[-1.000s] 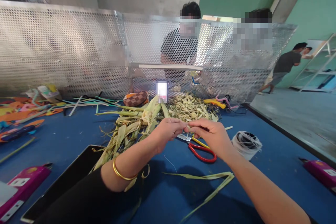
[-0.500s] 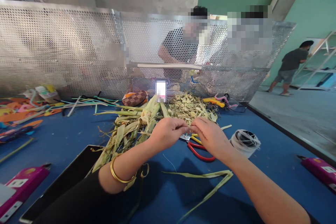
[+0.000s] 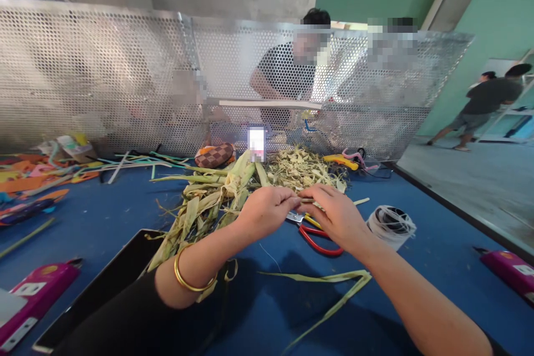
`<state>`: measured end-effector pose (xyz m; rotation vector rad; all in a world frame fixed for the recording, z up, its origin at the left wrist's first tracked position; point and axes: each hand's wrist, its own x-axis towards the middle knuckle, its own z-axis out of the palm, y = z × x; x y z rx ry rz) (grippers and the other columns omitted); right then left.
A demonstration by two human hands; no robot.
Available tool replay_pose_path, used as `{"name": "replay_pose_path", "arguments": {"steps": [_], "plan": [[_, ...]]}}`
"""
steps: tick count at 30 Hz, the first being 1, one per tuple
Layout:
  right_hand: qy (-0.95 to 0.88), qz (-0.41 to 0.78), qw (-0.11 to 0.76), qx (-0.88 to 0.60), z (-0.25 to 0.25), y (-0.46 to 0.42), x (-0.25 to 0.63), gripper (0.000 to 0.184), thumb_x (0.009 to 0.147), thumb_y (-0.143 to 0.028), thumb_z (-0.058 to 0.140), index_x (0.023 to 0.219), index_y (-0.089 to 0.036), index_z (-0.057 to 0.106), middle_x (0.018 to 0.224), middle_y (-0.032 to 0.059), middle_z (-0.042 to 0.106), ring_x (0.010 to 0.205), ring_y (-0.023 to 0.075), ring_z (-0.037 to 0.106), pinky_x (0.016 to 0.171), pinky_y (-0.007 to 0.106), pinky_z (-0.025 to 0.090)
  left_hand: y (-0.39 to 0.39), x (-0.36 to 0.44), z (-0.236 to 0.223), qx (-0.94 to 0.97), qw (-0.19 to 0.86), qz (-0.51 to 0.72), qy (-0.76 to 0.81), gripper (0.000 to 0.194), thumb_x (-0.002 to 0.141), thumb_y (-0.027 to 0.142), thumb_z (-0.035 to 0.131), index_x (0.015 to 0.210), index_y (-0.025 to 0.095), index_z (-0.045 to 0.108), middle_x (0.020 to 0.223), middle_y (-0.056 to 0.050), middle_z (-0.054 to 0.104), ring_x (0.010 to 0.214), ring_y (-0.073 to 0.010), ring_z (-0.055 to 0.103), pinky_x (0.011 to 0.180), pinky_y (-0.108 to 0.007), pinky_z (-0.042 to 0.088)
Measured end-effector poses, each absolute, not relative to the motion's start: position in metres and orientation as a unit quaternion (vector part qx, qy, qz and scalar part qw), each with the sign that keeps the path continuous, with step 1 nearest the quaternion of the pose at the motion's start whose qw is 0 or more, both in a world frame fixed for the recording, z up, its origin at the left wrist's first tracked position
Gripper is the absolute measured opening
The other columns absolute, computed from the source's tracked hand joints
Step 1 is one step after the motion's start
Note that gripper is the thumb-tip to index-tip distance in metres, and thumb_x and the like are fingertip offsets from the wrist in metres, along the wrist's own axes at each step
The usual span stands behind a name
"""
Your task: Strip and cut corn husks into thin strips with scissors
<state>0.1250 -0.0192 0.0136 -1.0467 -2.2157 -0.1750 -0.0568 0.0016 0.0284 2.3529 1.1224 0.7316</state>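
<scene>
My left hand (image 3: 266,210) and my right hand (image 3: 337,216) meet fingertip to fingertip above the blue table. Both have thumb and fingers pinched together; a thin bit may show between them, too small to name. Just beneath lies a cutting tool with red handles (image 3: 320,246), its metal jaw partly visible and a yellow-handled piece beside it. Dried corn husks (image 3: 189,222) spread to the left of my left hand. Behind both hands is a heap of shredded husk (image 3: 306,169). A folded husk strip (image 3: 334,278) rests on the table nearer to me.
A spool of white string (image 3: 391,227) stands right of my right forearm. Yellow-handled cutters (image 3: 341,162) lie behind. Black tray (image 3: 120,267) and magenta power strips (image 3: 41,295) flank my arms. A perforated metal screen (image 3: 125,78) closes off the back, with people beyond.
My right hand's fingers have lifted and spread slightly at the meeting point, while my left hand stays nearly still. A person at the far right has shifted right.
</scene>
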Motion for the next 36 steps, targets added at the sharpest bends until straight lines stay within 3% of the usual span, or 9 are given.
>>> {"name": "replay_pose_path", "arguments": {"steps": [5,11,16,36], "plan": [[-0.862,-0.074,0.331,-0.376,0.018,-0.02,0.128,0.024,0.095,-0.024,0.041,0.081,-0.02,0.06,0.076,0.0045,0.065,0.074,0.0184,0.058,0.069,0.03,0.044,0.002,-0.057,0.03,0.841,0.256,0.279,0.386,0.029,0.088,0.032,0.045,0.076,0.018,0.068,0.072,-0.001,0.065,0.068,-0.0136,0.056,0.064,-0.024,0.038],[-0.842,-0.102,0.342,-0.404,0.024,-0.021,0.131,0.025,0.093,-0.025,0.045,0.075,-0.02,0.061,0.073,0.003,0.066,0.072,0.0174,0.058,0.073,0.031,0.043,0.012,-0.063,0.032,0.827,0.341,0.277,0.35,0.028,0.086,0.032,0.047,0.072,0.016,0.066,0.052,0.004,0.048,0.054,-0.01,0.045,0.057,-0.023,0.035],[-0.822,-0.106,0.352,-0.436,0.022,-0.017,0.137,0.024,0.091,-0.023,0.048,0.07,-0.02,0.06,0.071,0.0008,0.067,0.07,0.0163,0.06,0.076,0.031,0.043,0.022,-0.069,0.032,0.812,0.391,0.27,0.34,0.029,0.084,0.033,0.048,0.07,0.014,0.064,0.052,0.003,0.048,0.055,-0.0098,0.044,0.059,-0.024,0.034],[-0.775,-0.139,0.386,-0.482,0.025,-0.002,0.161,0.026,0.088,-0.026,0.047,0.069,-0.021,0.064,0.069,0.0022,0.069,0.07,0.0193,0.063,0.069,0.03,0.044,0.038,-0.094,0.044,0.811,0.38,0.245,0.371,0.03,0.083,0.038,0.051,0.066,0.017,0.062,0.052,0.003,0.047,0.049,-0.0084,0.038,0.05,-0.024,0.029]]}}
